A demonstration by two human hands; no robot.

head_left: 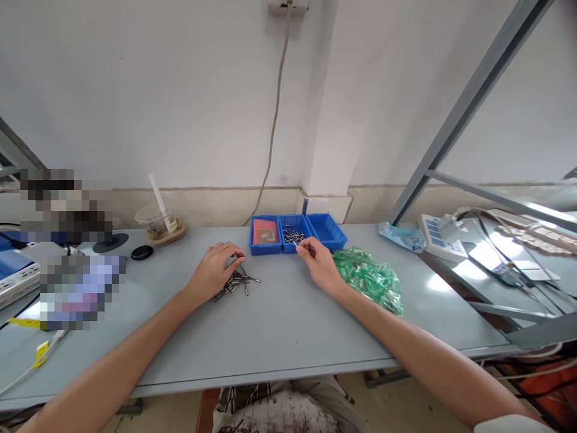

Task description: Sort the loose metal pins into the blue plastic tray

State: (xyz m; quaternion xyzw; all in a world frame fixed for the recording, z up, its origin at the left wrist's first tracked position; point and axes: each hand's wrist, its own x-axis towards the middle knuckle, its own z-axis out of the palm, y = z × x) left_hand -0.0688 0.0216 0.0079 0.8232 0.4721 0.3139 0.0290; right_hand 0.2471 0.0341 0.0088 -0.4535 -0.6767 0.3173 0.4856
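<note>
Curled over a loose pile of slim metal pins (235, 284) is my left hand (215, 269), its thumb and forefinger tips brought together; whether a pin is between them is too small to tell. My right hand (321, 263) is closed in a pinch at the front of the middle blue bin (295, 248). A tiny pale tip shows at its fingertips, but the piece itself is mostly hidden. Similar short metal pieces (293, 234) lie inside that middle bin.
A left blue bin (265, 250) holds a red card, and a right blue bin (327, 231) adjoins the middle one. Crumpled green plastic (372, 279) lies beside my right forearm. A lidded cup (157, 221), a black disc (142, 252) and a power strip (18, 282) stand leftward; a metal frame (451, 135) rises rightward.
</note>
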